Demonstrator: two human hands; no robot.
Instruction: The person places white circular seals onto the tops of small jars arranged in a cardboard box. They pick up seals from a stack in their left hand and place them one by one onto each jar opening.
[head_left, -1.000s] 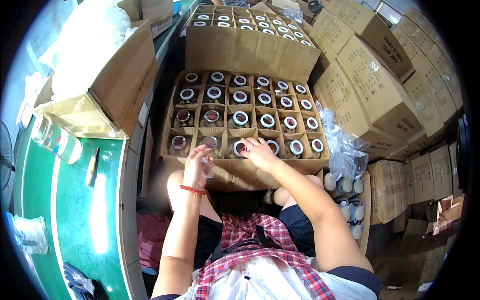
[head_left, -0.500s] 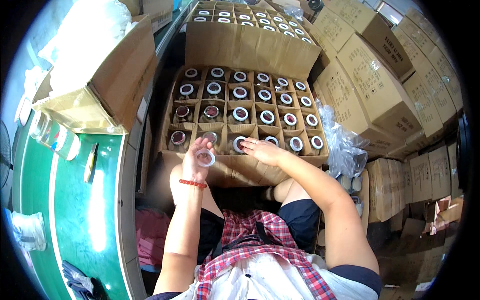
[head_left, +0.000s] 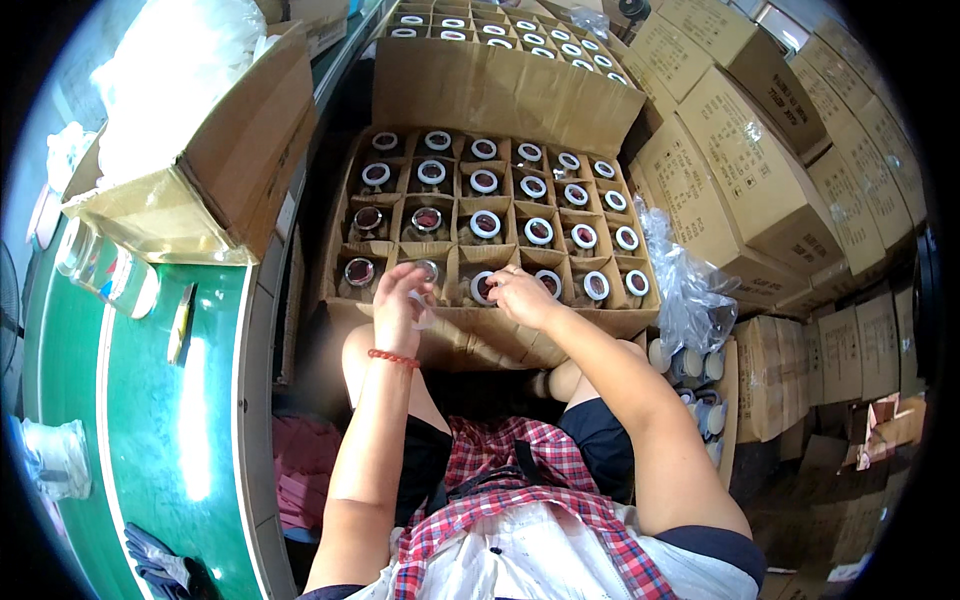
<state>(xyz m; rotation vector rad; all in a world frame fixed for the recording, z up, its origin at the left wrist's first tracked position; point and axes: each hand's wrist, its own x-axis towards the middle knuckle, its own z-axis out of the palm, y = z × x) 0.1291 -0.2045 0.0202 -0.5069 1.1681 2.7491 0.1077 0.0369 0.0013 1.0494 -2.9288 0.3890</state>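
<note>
An open cardboard box [head_left: 560, 325] divided into cells stands before me, with a glass jar in most cells. Most jars carry a white ring around a dark reddish top; a few at the near left, such as this jar [head_left: 359, 271], show a bare clear or silvery rim. My left hand [head_left: 398, 295] is raised over the box's near edge, fingers curled round a translucent white ring [head_left: 421, 317], partly hidden by them. My right hand [head_left: 522, 297] has its fingertips bent down at the right edge of a ringed jar [head_left: 482, 288] in the nearest row.
Behind stands another divided box of jars [head_left: 490, 30]. On the left, a green table [head_left: 150, 420] holds a clear jar [head_left: 125, 285], a cutter knife [head_left: 182, 325], dark gloves [head_left: 160, 565] and a carton with white plastic [head_left: 200, 200]. Stacked cartons [head_left: 745, 180] and crumpled clear plastic [head_left: 685, 270] line the right.
My left hand has turned and lifted slightly, its fingers curling over the ring that lay at its palm. My right hand's fingers have bent from lying flatter to pointing down at the jar's rim.
</note>
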